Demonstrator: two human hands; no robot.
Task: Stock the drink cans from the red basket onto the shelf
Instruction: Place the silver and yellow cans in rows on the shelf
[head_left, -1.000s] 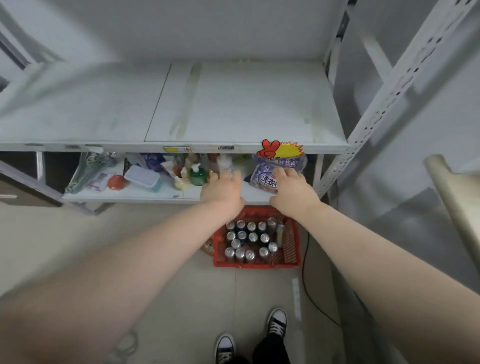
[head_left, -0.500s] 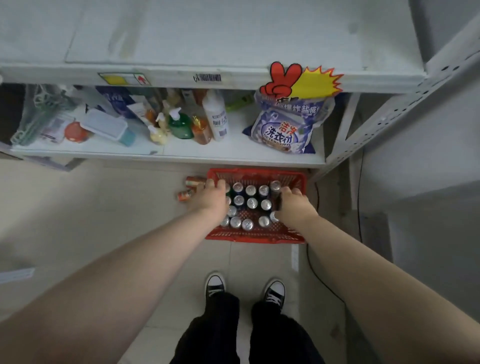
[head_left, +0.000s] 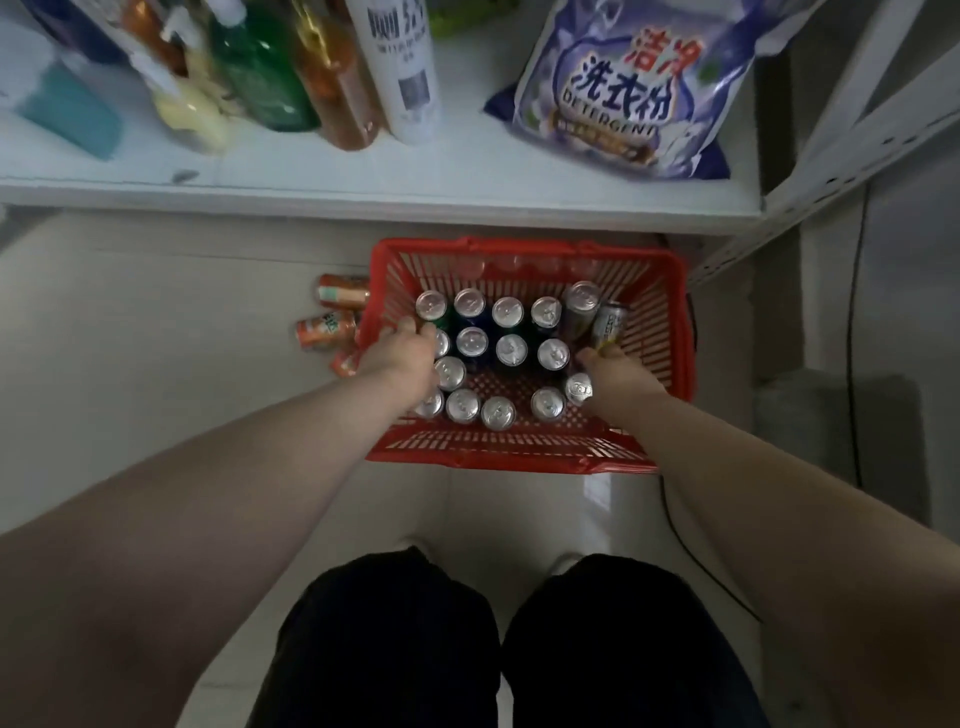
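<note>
Far left on the floor, three orange cans lie on their sides just beside the red basket, outside it. The left hand is down inside the basket's left edge, its fingers bent over the upright drink cans in the leftmost column. It covers part of one can top, but whether the fingers have closed round a can or only rest on it cannot be told from above. The basket stands on the floor in front of the shelf and holds more than a dozen cans, most upright in rough rows with silver tops showing, and a bare patch of mesh near the middle. On the right side the right hand reaches in with its fingertips at the foot of a slim silver can that leans against the basket wall; a firm grip is not clear, so that hand's hold cannot be judged either.

Above, the stretch of shelf in view carries a green bottle, a white bottle and a detergent bag, and no drink can. By this showing the stocking is at an early stage: nearly the whole load waits in the basket, and the step in hand looks like taking a can with each hand
</note>
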